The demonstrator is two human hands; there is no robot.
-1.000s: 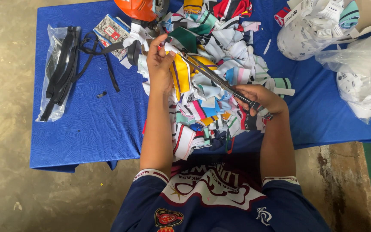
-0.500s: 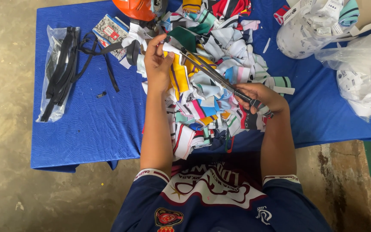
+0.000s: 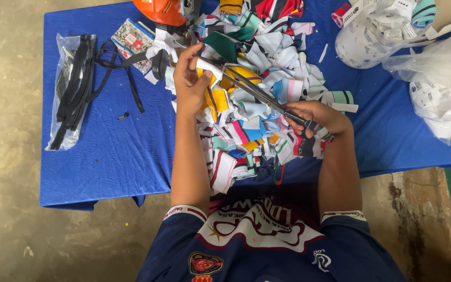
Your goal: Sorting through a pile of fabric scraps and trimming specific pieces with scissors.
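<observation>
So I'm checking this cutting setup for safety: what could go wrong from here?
1. The scissors in the right hand point at the left hand, which pinches a white strip at the blade tips; a slip could nick the fingers.
2. The heap of fabric scraps overhangs the blue table edge near the person, so pieces may slide off.

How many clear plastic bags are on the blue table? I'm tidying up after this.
3: bag of black straps at the left edge, two bags of white labels at the right. Others may lie off-frame.
</observation>
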